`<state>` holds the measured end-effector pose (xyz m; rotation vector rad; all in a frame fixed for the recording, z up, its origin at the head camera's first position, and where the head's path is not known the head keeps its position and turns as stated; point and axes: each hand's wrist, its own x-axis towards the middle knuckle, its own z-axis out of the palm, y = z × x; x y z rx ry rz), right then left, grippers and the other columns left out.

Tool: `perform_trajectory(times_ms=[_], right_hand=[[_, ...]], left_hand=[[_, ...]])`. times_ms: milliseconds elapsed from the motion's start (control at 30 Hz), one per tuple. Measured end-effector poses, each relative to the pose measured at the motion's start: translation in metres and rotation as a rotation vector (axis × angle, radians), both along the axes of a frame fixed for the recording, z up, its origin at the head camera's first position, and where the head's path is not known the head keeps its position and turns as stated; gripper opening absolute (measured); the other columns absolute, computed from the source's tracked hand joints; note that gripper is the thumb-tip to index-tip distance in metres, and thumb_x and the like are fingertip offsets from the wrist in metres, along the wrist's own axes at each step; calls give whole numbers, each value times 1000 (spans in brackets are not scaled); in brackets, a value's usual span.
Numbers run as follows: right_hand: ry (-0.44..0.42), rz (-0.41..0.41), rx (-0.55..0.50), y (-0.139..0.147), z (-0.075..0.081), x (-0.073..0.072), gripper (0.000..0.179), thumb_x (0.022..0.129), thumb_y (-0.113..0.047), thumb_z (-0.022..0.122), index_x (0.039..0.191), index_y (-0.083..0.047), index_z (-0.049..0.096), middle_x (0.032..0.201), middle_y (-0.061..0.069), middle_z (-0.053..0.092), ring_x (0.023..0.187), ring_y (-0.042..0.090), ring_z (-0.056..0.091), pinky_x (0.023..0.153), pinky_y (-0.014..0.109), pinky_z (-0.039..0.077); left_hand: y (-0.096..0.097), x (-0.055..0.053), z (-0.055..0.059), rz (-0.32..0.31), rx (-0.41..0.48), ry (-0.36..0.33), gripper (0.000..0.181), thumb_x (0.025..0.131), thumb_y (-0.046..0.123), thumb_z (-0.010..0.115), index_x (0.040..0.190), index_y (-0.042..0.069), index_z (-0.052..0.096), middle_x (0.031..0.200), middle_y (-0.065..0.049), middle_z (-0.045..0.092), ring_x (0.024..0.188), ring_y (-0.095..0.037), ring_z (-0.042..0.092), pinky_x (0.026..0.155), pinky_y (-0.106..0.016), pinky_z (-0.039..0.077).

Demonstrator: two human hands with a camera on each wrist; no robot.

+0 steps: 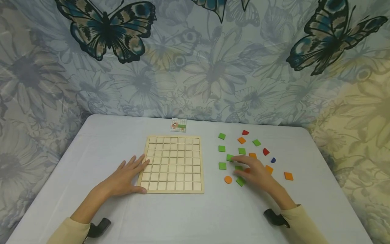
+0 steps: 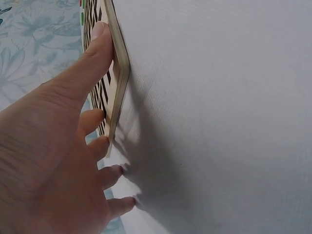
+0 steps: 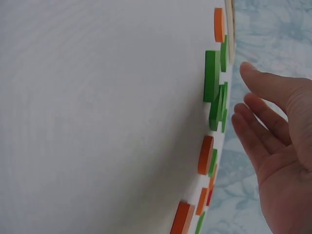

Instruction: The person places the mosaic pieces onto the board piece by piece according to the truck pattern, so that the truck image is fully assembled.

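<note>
A square wooden grid board lies flat on the table. My left hand rests at its left edge with fingers spread; in the left wrist view the thumb lies on the board's frame and two fingertips touch the table. Over the scattered pieces hovers my right hand, holding nothing, its fingers loosely bent and thumb apart. Nearest its fingertips is a green square tile. In the right wrist view a green tile and an orange tile lie below the raised hand.
Behind the board lies a small pattern card. Around the right hand are an orange disc, red pieces, a blue piece and several more green and orange tiles. A butterfly-print cloth hangs behind the white table.
</note>
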<state>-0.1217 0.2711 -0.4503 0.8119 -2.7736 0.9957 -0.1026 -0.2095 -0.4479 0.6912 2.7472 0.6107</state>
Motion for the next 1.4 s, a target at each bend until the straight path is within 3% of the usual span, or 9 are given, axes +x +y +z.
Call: perform_trajectory(times_ms=[767, 1033, 1400], right_hand=[[-153, 0, -4, -22, 2, -5, 47, 80, -7, 81, 124, -4, 66, 121, 6, 68, 110, 26, 65, 93, 42, 53], [-170, 24, -2, -26, 4, -11, 45, 80, -5, 80, 123, -3, 67, 120, 7, 69, 109, 25, 66, 93, 42, 53], [-177, 16, 76, -36, 1, -15, 44, 79, -4, 80, 122, -5, 68, 115, 3, 70, 103, 20, 67, 90, 39, 55]], left_hand=[[1, 0, 4, -5, 11, -3, 103, 71, 52, 80, 152, 7, 34, 160, -21, 21, 142, -53, 16, 109, -72, 11], [0, 0, 3, -3, 19, -14, 103, 72, 54, 78, 152, 7, 34, 160, -20, 20, 143, -52, 14, 110, -71, 9], [-2, 2, 2, -3, 26, -18, 104, 73, 53, 78, 152, 5, 33, 161, -19, 19, 143, -52, 14, 111, -70, 8]])
